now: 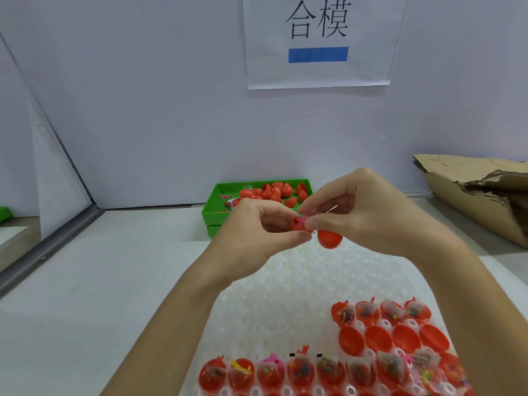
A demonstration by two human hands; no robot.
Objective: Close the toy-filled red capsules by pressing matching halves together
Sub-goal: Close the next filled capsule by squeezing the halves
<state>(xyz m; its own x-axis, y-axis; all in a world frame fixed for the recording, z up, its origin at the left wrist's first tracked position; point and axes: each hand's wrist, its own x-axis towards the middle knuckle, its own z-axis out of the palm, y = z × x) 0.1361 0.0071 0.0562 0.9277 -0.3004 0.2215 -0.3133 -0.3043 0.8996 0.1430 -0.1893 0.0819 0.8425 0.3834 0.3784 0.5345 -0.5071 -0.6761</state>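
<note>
Glossy red capsule half [298,225], pink toy inside | left hand [264,227] pinches it | right hand [360,212] fingers pinch toy; smooth domed half [329,238] beneath.

A white paper sign [317,42] with two black printed characters above a blue bar hangs on the pale wall [160,104] behind the white tabletop [108,281], while a torn brown cardboard box [480,192] lies at the right edge and a grey metal rail [48,244] runs along the left.
</note>
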